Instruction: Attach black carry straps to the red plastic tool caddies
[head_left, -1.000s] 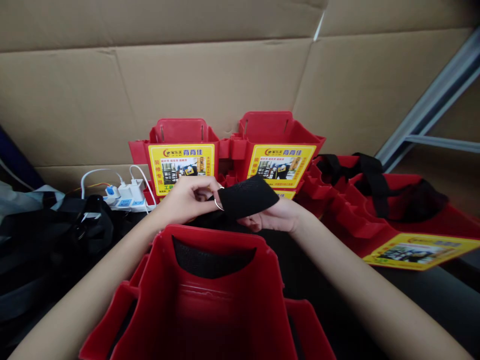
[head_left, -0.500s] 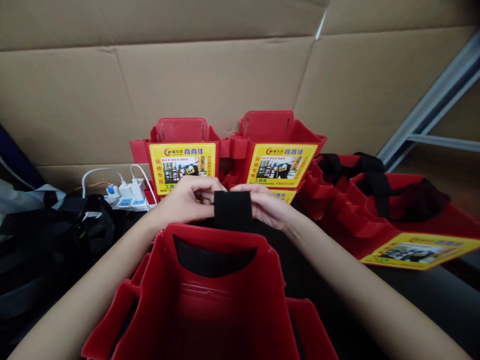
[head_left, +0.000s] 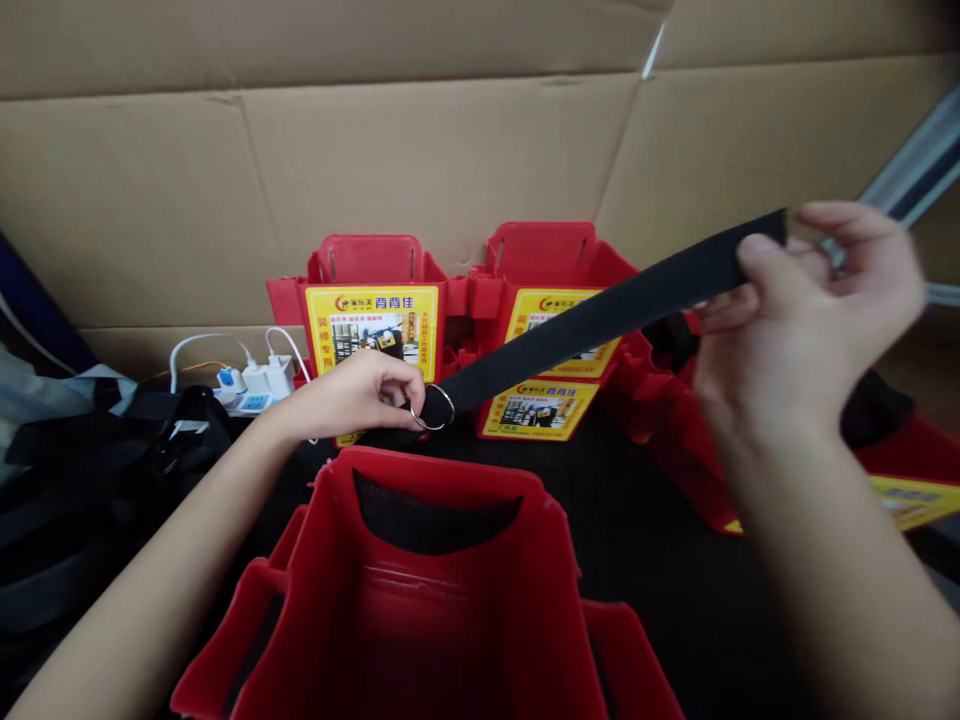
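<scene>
One black strap point(head_left: 431, 528) crosses inside the nearest red bin point(head_left: 442, 610).

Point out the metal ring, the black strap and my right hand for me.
Metal ring point(head_left: 453, 409): head view, on its right edge.
Black strap point(head_left: 600, 319): head view, midway along its visible length.
Right hand point(head_left: 802, 335): head view, near the thumb's base.

Front box point(head_left: 442, 600), front edge of tabletop point(head_left: 637, 570): cut off. Label point(head_left: 551, 303), far edge: part hidden by black strap point(head_left: 607, 318). Side box point(head_left: 679, 440), right edge: middle hidden by right hand point(head_left: 806, 330). Black bundle point(head_left: 75, 560), left edge: blurred, cut off.
</scene>
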